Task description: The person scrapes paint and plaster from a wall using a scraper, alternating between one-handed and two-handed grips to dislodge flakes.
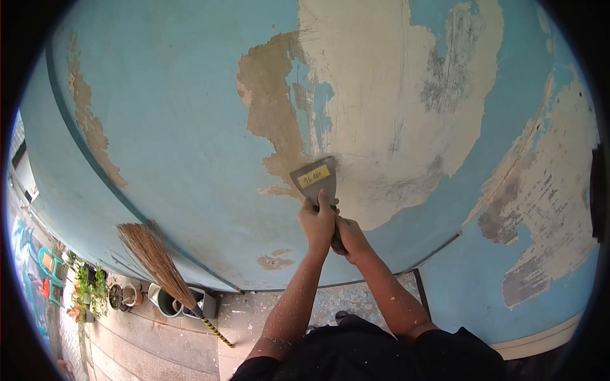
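Observation:
Both my hands hold one wide metal scraper (316,180) with a yellow label on its blade. The blade lies against the wall (184,114), at the lower end of a bare brownish patch (270,95) in the blue paint. My left hand (317,222) is closed round the handle near the blade, thumb up on the metal. Just below and to the right, my right hand (351,238) wraps the lower handle. A large cream patch (368,82) spreads to the right of the scraper. Pale flecks dot both forearms.
A stick broom (155,263) leans at the lower left, beside buckets (166,303) and potted plants (95,289). Paint flakes (343,301) litter the floor below the wall. Another peeled area (546,190) shows at the right, past a corner.

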`<state>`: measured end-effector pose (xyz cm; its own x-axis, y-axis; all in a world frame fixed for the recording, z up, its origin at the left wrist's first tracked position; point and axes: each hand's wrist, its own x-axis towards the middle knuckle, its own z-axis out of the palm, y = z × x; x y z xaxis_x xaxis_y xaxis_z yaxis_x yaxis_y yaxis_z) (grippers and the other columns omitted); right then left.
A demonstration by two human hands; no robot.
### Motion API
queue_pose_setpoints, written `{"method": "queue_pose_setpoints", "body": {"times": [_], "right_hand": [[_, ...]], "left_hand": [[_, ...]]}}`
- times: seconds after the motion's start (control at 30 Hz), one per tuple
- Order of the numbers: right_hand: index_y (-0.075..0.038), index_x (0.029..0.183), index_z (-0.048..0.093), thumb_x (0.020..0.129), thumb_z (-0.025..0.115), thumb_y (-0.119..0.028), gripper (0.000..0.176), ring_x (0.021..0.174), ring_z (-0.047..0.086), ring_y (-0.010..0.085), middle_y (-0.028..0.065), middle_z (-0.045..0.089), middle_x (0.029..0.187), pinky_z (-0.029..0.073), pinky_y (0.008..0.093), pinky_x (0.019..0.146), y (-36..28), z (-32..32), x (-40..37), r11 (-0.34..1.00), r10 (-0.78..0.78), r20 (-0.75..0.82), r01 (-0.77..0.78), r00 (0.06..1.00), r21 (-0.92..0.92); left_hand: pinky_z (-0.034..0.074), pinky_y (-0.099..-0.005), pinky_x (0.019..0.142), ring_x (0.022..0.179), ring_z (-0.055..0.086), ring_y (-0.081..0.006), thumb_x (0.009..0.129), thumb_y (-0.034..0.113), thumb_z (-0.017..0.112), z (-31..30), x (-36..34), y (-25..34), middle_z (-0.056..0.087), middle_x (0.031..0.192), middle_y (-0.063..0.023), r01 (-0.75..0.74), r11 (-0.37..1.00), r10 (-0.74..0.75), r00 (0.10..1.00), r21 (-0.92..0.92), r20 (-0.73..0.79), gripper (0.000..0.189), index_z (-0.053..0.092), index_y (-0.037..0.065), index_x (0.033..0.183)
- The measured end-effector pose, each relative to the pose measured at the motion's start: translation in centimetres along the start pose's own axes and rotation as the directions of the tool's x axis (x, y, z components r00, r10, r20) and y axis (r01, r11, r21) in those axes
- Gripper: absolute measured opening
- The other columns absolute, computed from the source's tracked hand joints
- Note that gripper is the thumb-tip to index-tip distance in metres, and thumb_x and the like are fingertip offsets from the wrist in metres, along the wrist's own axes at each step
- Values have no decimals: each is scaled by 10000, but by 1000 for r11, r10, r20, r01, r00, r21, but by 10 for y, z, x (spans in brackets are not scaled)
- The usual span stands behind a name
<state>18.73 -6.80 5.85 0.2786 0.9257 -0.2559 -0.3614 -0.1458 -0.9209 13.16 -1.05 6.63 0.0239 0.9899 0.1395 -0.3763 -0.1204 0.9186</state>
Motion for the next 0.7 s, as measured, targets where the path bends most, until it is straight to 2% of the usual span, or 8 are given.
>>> {"method": "queue_pose_setpoints", "body": {"times": [0.1, 0.17, 0.27, 0.33, 0.4, 0.47, 0.6, 0.7], "right_hand": [[-70, 878, 620, 1035, 514, -443, 419, 375, 416, 89, -3, 519, 565, 285, 268, 345, -23, 7, 7, 990, -143, 4, 143, 990, 21], [-56, 822, 587, 1033, 525, -444, 446, 390, 422, 100, 26, 525, 566, 282, 279, 352, -70, 13, 20, 973, -233, 136, 231, 963, 31], [-70, 812, 577, 1036, 524, -434, 431, 387, 414, 100, 23, 518, 566, 277, 272, 352, -53, 13, 28, 954, -300, 159, 297, 940, 47], [-86, 802, 579, 1033, 531, -435, 421, 388, 411, 96, 13, 514, 575, 270, 259, 353, -11, 15, 16, 967, -251, -72, 254, 965, 31], [-97, 793, 579, 1030, 541, -431, 411, 388, 417, 106, 5, 513, 584, 280, 262, 363, 5, 3, 10, 996, 9, 7, -9, 1000, 87], [-108, 795, 575, 1038, 511, -442, 419, 394, 428, 99, -3, 507, 572, 286, 253, 366, -33, 16, 15, 993, -98, 15, 97, 995, 61], [-116, 779, 563, 1043, 496, -468, 446, 391, 400, 89, -15, 466, 537, 282, 247, 373, -90, 26, 27, 951, -308, 155, 302, 939, 61], [-139, 852, 592, 1039, 498, -486, 405, 383, 403, 86, -30, 469, 546, 290, 238, 370, -12, 11, 17, 994, -100, 74, 96, 992, 58]], "left_hand": [[485, -310, 552, 569, 607, -142, 986, 238, 636, 3, 33, 11, 693, 716, -136, -335, 910, 329, 942, 244, 67, 350, 646, -82, 844], [486, -308, 557, 581, 610, -140, 992, 233, 629, 27, 39, 87, 695, 716, -134, -297, 954, 292, 949, 31, 121, 349, 645, -79, 836], [490, -322, 539, 567, 610, -131, 994, 244, 626, 23, 47, 56, 701, 712, -126, -310, 950, 313, 943, -39, 116, 343, 644, -82, 889], [490, -324, 550, 575, 606, -131, 985, 261, 635, 0, 25, 8, 705, 718, -129, -168, 985, 166, 985, 42, 47, 348, 650, -75, 896], [491, -334, 572, 591, 616, -150, 972, 269, 646, -9, 16, -7, 703, 708, -136, -31, 999, 30, 998, 12, 46, 357, 658, -68, 857], [482, -353, 573, 585, 622, -189, 967, 267, 646, 3, 44, 23, 690, 679, -153, -385, 892, 379, 922, 238, 73, 382, 646, -82, 812], [481, -376, 580, 582, 619, -221, 964, 263, 649, 34, 55, 104, 675, 664, -178, -345, 939, 340, 931, 17, 132, 398, 650, -115, 837], [495, -375, 582, 588, 634, -200, 965, 265, 648, -5, 32, 13, 687, 670, -153, -270, 946, 269, 963, 178, 30, 384, 673, -102, 857]]}}
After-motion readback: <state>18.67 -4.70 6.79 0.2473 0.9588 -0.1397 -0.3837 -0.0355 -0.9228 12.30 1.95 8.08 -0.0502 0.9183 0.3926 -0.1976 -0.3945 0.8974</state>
